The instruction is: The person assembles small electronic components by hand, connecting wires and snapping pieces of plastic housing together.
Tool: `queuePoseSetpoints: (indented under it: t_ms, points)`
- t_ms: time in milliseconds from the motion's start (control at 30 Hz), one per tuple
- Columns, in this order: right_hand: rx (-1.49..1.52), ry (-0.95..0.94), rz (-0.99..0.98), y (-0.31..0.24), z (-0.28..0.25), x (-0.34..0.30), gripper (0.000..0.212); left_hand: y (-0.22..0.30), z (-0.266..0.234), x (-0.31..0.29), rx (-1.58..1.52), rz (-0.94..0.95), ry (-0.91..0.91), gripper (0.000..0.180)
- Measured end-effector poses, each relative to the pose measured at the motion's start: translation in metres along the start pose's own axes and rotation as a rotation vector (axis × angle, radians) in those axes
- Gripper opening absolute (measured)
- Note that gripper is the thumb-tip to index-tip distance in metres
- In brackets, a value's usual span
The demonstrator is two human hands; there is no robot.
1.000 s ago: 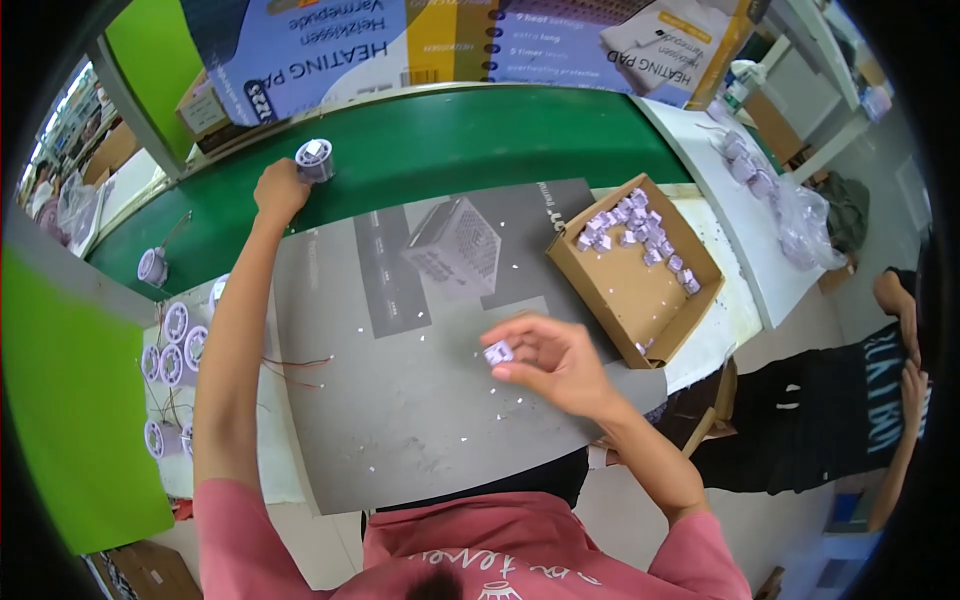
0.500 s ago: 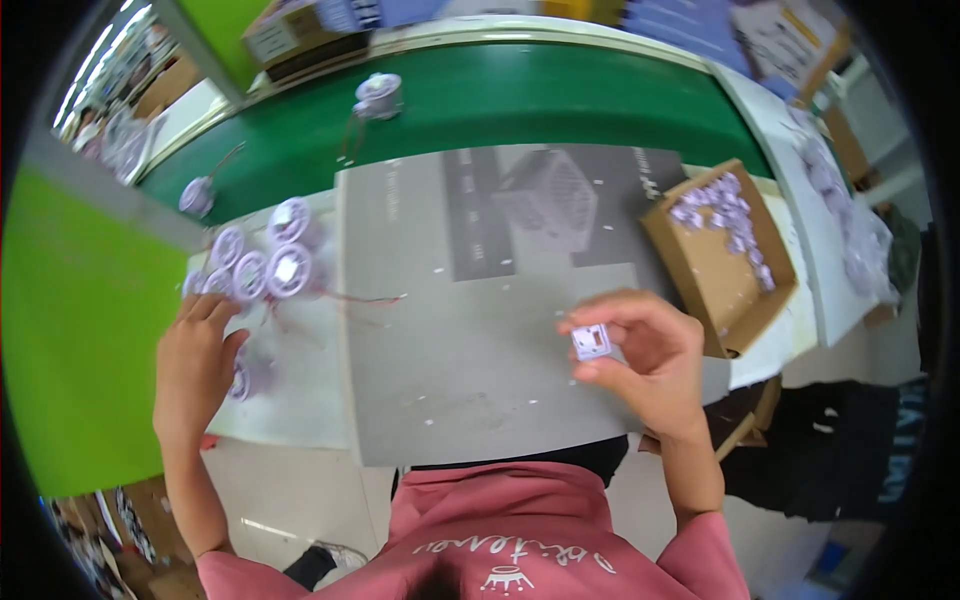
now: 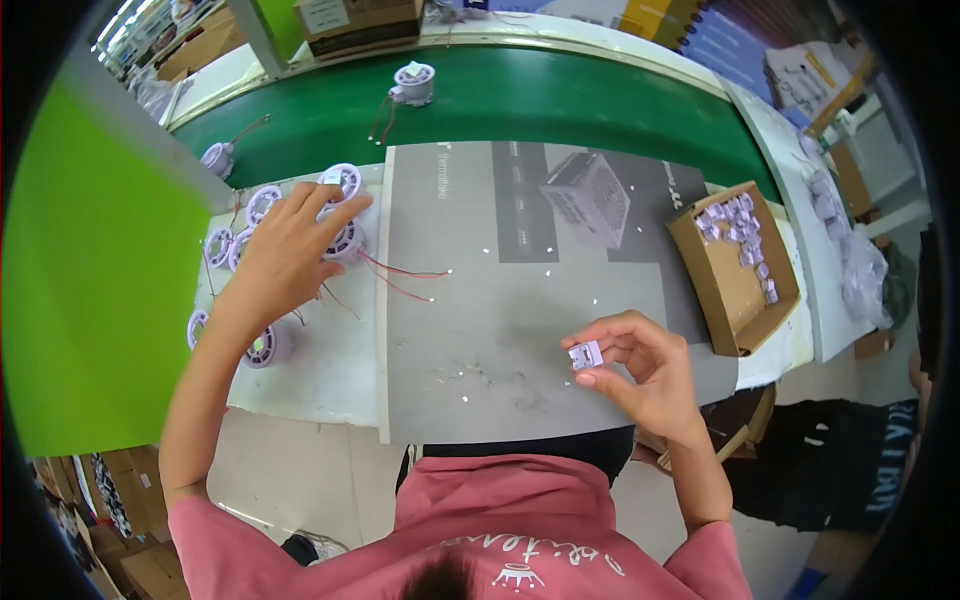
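My right hand (image 3: 645,375) pinches a small lilac square plastic part (image 3: 585,355) between thumb and fingertips, above the grey cardboard sheet. An opening shows in the part's face. Over at the left, my left hand (image 3: 285,250) reaches across a group of round lilac fan-like units; its fingers are spread. Its thumb and index finger lie around one fan unit (image 3: 346,240), whose red and black wires trail onto the cardboard. Whether they press on it I cannot tell. Another fan unit (image 3: 343,180) sits just beyond the fingers, and one more (image 3: 262,345) lies nearer me, below the wrist.
The grey printed cardboard sheet (image 3: 500,340) covers the middle of the table, with small white scraps on it. At right stands a cardboard box (image 3: 735,300) of small lilac parts. Behind runs a green conveyor belt (image 3: 560,100) carrying a wired unit (image 3: 414,84). A green panel (image 3: 110,270) borders the left.
My left hand has moved right and away from me, from the group's left edge to the wired fan unit. My right hand still holds the square part, now tilted differently. The view has shifted.
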State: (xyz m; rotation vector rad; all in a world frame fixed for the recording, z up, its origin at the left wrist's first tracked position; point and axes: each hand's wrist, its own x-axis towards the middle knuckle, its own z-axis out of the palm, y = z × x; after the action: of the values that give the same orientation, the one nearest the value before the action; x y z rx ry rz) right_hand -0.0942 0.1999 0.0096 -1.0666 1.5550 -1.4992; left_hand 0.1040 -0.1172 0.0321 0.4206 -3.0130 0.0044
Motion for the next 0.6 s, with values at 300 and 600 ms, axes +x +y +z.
queuePoseSetpoints:
  t_ms: [300,600]
  points:
    - [0.402,-0.010,0.055,-0.004,-0.006,0.001,0.037,0.004,-0.003,0.000,0.010,0.082,0.151,0.069]
    - [0.438,-0.006,-0.056,0.015,-0.003,-0.006,0.035,0.095,-0.003,-0.007,-1.502,-0.138,-0.031,0.065]
